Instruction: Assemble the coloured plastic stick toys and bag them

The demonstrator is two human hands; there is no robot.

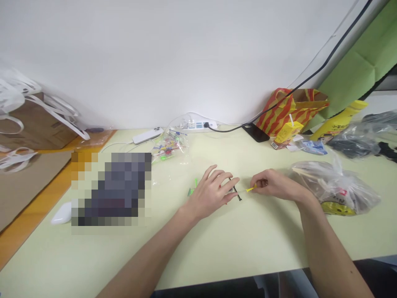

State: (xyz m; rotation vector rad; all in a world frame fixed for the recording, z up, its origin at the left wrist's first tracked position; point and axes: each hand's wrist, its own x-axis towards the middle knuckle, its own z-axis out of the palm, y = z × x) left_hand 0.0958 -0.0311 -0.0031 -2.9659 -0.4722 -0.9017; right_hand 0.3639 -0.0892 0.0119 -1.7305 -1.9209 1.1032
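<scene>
My right hand (269,183) has its fingers closed on a small yellow plastic piece (250,189) just above the table. A thin pale rod runs from that piece toward my left hand (212,190). The left fingers are bent over a small plastic assembly, with thumb and forefinger near its black bar (238,194). Bits of red show under the left hand, which hides most of the assembly. A green plastic piece (192,188) sticks out at the left of that hand.
A clear bag of coloured plastic pieces (169,147) lies behind, near a power strip (198,125). A blurred-out dark object (118,190) and a white case (62,213) are left. To the right are a tied plastic bag (341,190), drink carton (287,134), phone (256,132) and striped bag (269,111).
</scene>
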